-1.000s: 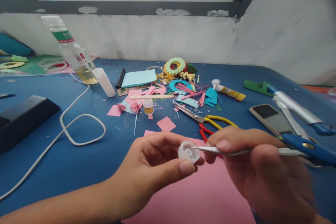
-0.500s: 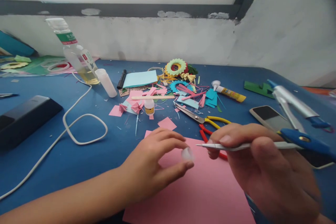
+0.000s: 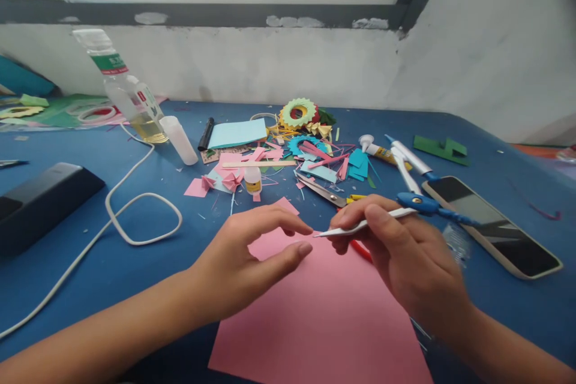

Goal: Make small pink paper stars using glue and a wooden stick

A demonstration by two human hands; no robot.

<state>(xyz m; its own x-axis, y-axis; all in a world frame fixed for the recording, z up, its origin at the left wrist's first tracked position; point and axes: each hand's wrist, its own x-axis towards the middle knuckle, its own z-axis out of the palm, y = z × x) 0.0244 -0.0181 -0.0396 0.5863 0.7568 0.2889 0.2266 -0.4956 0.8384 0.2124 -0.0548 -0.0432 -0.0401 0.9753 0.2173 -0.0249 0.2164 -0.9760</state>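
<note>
A drawing compass (image 3: 360, 227) with white legs, a blue hinge and a silver pen-like part is gripped in my right hand (image 3: 396, 246). Its needle leg points left, the tip close to the fingertips of my left hand (image 3: 252, 252). Those fingers are curved with thumb and forefinger apart, and I see nothing between them. Under both hands lies a sheet of pink paper (image 3: 315, 324). Scissors (image 3: 321, 190) and a red handle (image 3: 361, 250) are partly hidden behind my right hand.
A phone (image 3: 495, 222) and a blurred clear plastic piece (image 3: 455, 243) lie right. Paper scraps, a small glue bottle (image 3: 252, 181) and a wooden stick (image 3: 258, 163) lie beyond the hands. A tall bottle (image 3: 130, 96), a white cable (image 3: 110, 204) and a black box (image 3: 49, 207) are left.
The small translucent cap that was between my left fingers is no longer there. My right hand with the compass has moved left, bringing the needle tip to the left fingertips.
</note>
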